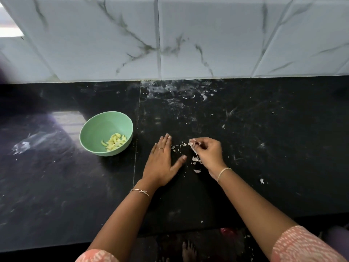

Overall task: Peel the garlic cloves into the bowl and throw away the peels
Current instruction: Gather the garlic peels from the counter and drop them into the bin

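A green bowl [98, 129] stands on the black counter [264, 140] left of centre, with several peeled yellow garlic cloves [114, 141] inside. My left hand [162, 161] lies flat on the counter with straight fingers, right of the bowl. My right hand [207, 153] has curled fingers and pinches a bunch of papery garlic peels [192, 145] just above the counter. More loose peels [196, 165] lie scattered between and below the two hands.
A white marble-tiled wall [170, 38] rises behind the counter. Small peel scraps [262, 180] and pale smears dot the counter on the right and at the back. The counter's front edge runs below my forearms, and a foot [188, 250] shows on the floor.
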A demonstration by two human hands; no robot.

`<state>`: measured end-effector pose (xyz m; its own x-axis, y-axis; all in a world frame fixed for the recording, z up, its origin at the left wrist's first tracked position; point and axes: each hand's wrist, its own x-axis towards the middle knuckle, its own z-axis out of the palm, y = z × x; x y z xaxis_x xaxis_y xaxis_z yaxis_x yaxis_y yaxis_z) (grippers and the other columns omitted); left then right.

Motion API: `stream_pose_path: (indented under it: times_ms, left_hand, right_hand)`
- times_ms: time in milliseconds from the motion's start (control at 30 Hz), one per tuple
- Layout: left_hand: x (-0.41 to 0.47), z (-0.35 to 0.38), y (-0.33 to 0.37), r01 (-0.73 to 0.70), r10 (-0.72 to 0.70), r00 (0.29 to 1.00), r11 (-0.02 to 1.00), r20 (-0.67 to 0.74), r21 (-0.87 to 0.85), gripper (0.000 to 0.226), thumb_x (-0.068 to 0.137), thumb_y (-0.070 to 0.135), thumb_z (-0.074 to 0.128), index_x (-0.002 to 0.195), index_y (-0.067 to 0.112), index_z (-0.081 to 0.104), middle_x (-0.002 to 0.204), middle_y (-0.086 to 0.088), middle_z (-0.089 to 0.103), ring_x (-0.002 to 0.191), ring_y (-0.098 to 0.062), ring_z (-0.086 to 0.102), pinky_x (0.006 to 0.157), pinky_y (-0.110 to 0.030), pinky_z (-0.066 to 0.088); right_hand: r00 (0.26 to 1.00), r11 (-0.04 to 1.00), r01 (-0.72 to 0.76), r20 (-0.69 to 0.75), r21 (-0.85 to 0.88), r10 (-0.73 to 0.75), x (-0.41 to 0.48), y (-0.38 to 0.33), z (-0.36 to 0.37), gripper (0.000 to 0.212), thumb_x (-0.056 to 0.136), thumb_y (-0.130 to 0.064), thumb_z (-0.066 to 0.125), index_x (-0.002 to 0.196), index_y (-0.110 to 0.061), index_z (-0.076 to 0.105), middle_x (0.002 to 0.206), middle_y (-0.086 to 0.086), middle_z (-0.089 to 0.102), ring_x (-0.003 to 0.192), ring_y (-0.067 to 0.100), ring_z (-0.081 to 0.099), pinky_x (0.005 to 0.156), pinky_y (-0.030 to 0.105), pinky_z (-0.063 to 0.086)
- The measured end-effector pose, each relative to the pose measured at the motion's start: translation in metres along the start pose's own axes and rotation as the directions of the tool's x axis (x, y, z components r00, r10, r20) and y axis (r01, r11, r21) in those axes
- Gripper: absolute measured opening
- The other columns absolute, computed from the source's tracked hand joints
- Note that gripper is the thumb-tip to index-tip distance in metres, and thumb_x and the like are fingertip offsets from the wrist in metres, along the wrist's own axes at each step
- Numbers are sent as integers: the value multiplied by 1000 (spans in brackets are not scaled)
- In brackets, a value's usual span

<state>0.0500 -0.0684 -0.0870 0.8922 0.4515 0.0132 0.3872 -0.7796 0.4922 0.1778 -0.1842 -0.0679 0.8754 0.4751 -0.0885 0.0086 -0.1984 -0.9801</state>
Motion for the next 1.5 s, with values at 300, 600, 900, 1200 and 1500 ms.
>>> stream_pose_path:
  times_ms: [300,600,900,1200,1500]
  left_hand:
    - [10,17,37,-274,258,958,952,126,137,101,81,84,23,155,15,17,163,1,14,150,-13,3,123,-36,4]
    - [-3,22,42,-340,338,935,940,-105,-4,27,96,24,55,117,14,69,121,-1,62,115,-21,56,92,-40,52]
    - [-1,13,52,-41,-3,989,957,-151,-286,18,88,5,66,97,16,77,88,3,65,79,-9,60,73,-19,50]
    - [-23,-36,42,232,-427,858,-172,285,-957,14,85,-3,65,93,5,72,81,-3,74,75,-9,69,67,-17,56]
    - [-103,-83,0,17,-585,780,-335,222,-942,18,89,-9,56,95,2,69,79,-6,73,72,-10,71,65,-16,56]
  right_hand:
    - [975,922,-182,-62,341,215,1,-12,-26,14,86,3,67,95,-7,71,98,9,74,94,15,70,88,25,54]
    - [965,922,-207,-87,327,247,-11,-5,-39,13,85,0,70,95,-8,72,96,9,74,91,15,71,85,25,55]
    - [937,848,-298,-34,439,347,-33,-11,-29,15,84,5,68,93,-7,71,96,8,74,89,14,70,81,23,57]
    - [872,629,-478,244,613,425,-59,-37,5,18,88,9,59,97,-3,69,90,9,74,79,12,72,69,19,58]
    - [711,568,-687,582,453,395,-107,-66,82,20,91,10,52,98,-1,67,85,8,74,74,10,71,66,17,57]
